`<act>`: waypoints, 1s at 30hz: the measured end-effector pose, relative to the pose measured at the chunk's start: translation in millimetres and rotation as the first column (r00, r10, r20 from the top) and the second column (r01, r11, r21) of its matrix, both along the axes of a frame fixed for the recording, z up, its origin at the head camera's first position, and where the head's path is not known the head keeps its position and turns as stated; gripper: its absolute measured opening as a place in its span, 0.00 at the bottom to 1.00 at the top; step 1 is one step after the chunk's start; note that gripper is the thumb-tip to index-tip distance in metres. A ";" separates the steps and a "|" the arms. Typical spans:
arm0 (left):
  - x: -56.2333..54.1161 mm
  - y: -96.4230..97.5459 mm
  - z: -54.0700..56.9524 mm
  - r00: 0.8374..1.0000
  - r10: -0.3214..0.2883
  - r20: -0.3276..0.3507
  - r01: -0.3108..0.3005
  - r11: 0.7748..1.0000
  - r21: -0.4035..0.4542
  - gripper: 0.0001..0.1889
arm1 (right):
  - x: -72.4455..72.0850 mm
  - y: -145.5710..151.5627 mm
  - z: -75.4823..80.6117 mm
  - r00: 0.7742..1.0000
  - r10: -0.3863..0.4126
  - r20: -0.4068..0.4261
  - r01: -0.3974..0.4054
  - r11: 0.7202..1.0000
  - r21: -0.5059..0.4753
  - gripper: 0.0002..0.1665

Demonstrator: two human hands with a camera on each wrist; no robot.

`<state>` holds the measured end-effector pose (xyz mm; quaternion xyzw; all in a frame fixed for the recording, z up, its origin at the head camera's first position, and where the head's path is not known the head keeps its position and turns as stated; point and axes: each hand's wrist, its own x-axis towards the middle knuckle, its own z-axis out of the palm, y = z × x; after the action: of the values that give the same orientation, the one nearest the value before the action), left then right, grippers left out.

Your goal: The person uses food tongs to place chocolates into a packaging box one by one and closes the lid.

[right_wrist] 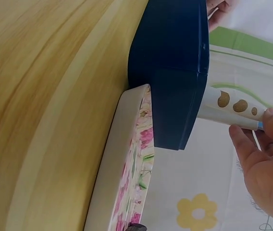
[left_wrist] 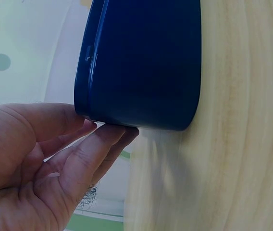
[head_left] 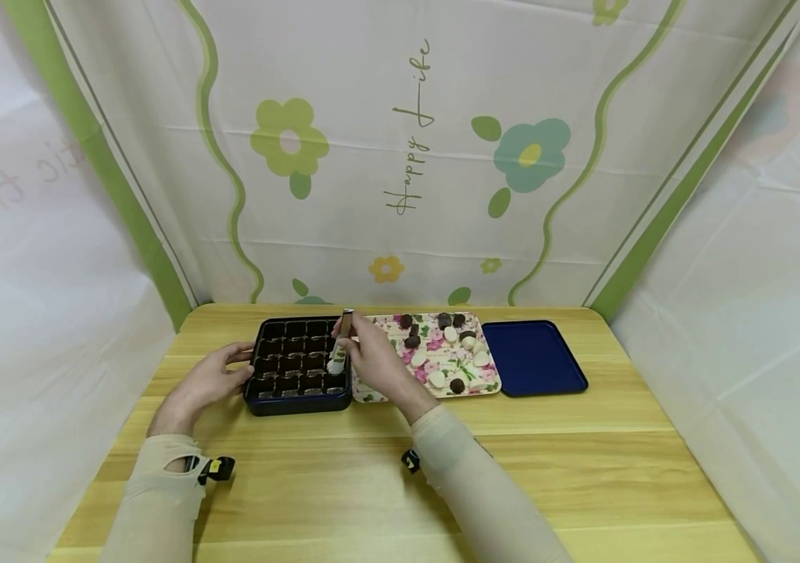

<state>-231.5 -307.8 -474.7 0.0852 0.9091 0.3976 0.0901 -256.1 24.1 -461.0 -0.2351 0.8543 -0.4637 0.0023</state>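
Observation:
A dark blue box (head_left: 299, 407) with a black tray of square compartments inside stands on the table. My left hand (head_left: 213, 381) touches its left side; in the left wrist view the fingertips (left_wrist: 119, 132) rest against the box wall with the fingers fairly straight. My right hand (head_left: 377, 358) pinches a pair of tongs (head_left: 340, 344) between thumb and fingers. The white end of the tongs (right_wrist: 223, 107), with brownish oval shapes along it, points down over the right-hand column of compartments. The tongs' tips are hidden behind the box wall in the right wrist view.
Right of the box lies a floral tray (head_left: 430, 377) with several dark and white chocolates scattered on it. Beyond that, a flat blue lid (head_left: 535, 357) lies on the wooden table (head_left: 343, 485). Printed fabric (head_left: 385, 141) hangs behind and at both sides.

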 end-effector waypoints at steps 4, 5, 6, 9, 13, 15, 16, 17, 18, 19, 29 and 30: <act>-0.3 -0.1 0.0 1.000 0.001 -0.001 -0.001 1.000 -0.008 0.32 | -1.0 0.0 0.7 1.000 0.012 -0.019 -0.012 1.000 0.025 0.11; -0.5 -0.1 -0.1 1.000 0.002 -0.001 -0.002 1.000 -0.010 0.32 | -1.2 0.0 0.9 1.000 0.017 -0.023 -0.016 0.999 0.031 0.11; -0.7 -0.1 -0.1 1.000 0.002 0.000 -0.002 1.000 -0.011 0.32 | -1.3 -0.1 1.1 0.999 0.021 -0.024 -0.021 0.999 0.033 0.11; -0.9 -0.1 -0.3 1.000 0.004 0.004 -0.003 1.000 -0.009 0.32 | -1.7 -0.1 1.4 0.999 0.036 -0.018 -0.036 0.999 0.034 0.12; -1.0 -0.5 -0.7 1.000 0.002 -0.001 -0.002 1.000 -0.015 0.32 | -1.9 -0.5 1.8 0.999 0.045 0.002 -0.046 0.999 0.027 0.13; -0.8 -0.6 -0.7 1.000 0.001 -0.005 -0.001 1.000 -0.018 0.32 | -2.1 -0.7 1.9 0.999 0.050 0.008 -0.050 0.998 0.026 0.13; -0.7 -0.6 -0.6 1.000 0.001 -0.006 -0.001 1.000 -0.019 0.32 | -2.2 -0.8 2.0 0.999 0.053 0.010 -0.053 0.998 0.024 0.13; -0.6 -0.6 -0.5 1.000 0.001 -0.006 -0.001 1.000 -0.018 0.32 | -2.5 -0.9 1.9 0.998 0.056 0.008 -0.056 0.998 0.025 0.12; -0.5 -0.5 -0.4 1.000 0.001 -0.006 -0.001 1.000 -0.019 0.32 | -2.6 -1.1 1.8 0.998 0.061 0.006 -0.062 0.998 0.024 0.12; -0.4 -0.5 -0.2 1.000 0.001 -0.005 -0.001 1.000 -0.018 0.32 | -2.7 -1.3 1.9 0.998 0.066 0.003 -0.066 0.998 0.025 0.11; -0.2 0.0 0.6 1.000 0.001 -0.003 -0.001 1.000 -0.029 0.32 | -4.6 -1.7 0.5 0.994 0.110 -0.003 -0.110 0.993 0.053 0.11; 0.0 0.3 0.9 1.000 0.000 -0.002 0.000 1.000 -0.027 0.32 | -4.3 -1.7 0.9 0.995 0.104 -0.012 -0.103 0.993 0.062 0.11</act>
<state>-231.5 -307.5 -473.8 0.0843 0.9146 0.3850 0.0901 -260.4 22.4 -460.2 -0.2823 0.8547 -0.4348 0.0268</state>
